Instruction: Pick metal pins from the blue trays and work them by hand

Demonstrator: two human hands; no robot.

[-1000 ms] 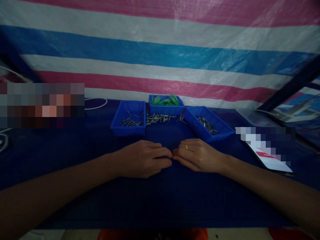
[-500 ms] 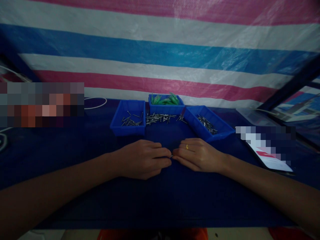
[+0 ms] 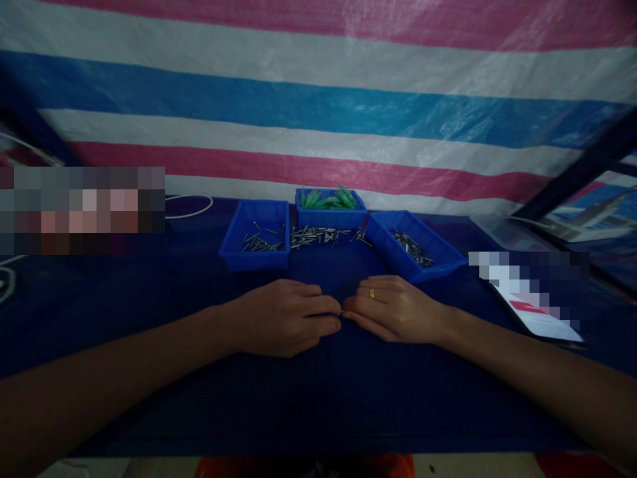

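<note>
My left hand (image 3: 288, 318) and my right hand (image 3: 393, 311) meet over the middle of the blue table, fingertips almost touching. Both are closed in a pinch around a thin metal pin (image 3: 342, 313), of which only a pale sliver shows between them. A gold ring sits on a finger of my right hand. Beyond the hands, loose nail-like metal pins (image 3: 318, 236) lie in a heap. More of them are in the left blue bin (image 3: 256, 259) and the right blue bin (image 3: 445, 263).
At the back, a third blue bin (image 3: 331, 217) holds green plastic pieces (image 3: 343, 196). A phone-like slab with a bright screen (image 3: 547, 322) lies to the right. A white cable (image 3: 196, 214) curls at the back left. Behind the table hangs a striped plastic sheet (image 3: 318, 106).
Both hands stay almost in place, still pinching at the same spot. The bins and loose pins have not moved.
</note>
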